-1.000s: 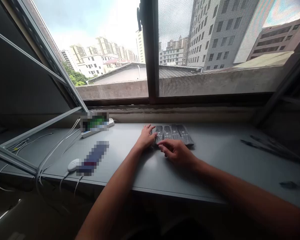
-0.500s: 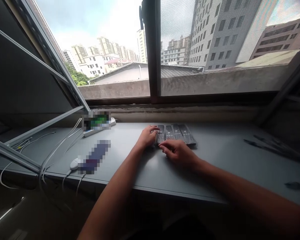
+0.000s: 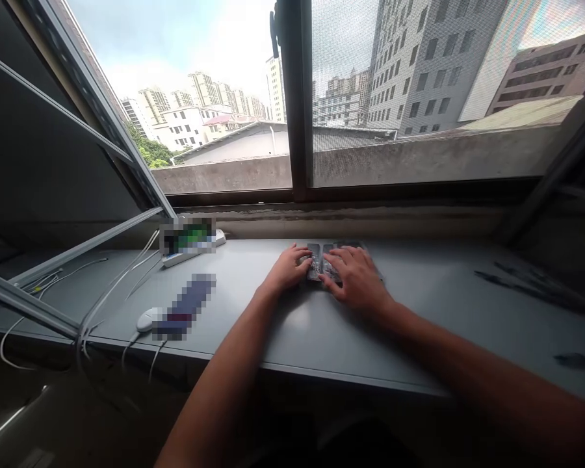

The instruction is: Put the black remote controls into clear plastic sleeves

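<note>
Several dark, flat items in clear plastic wrapping, the packets (image 3: 314, 255), lie side by side in a row near the back of the grey table (image 3: 302, 351). Their exact kind is too small to tell. At the row's left end rests my left hand (image 3: 289, 267), fingers stretched over the first packet's edge and thumb by its near side. My right hand (image 3: 359, 279) lies palm down over the middle and right packets with its fingers spread, hiding much of them. Neither hand is closed around a packet.
A white power strip (image 3: 195, 253), partly pixelated, sits at the back left. Nearer are a pixelated dark-blue slab (image 3: 184, 311), a round white charger (image 3: 147, 320) and white cables (image 3: 108, 286). Metal frame bars (image 3: 90, 240) stand left. Dark cables (image 3: 521, 286) lie right; a window is behind.
My right hand has moved forward and slightly right, from curled in front of the row to spread on top of the packets. My left hand stays nearly in place.
</note>
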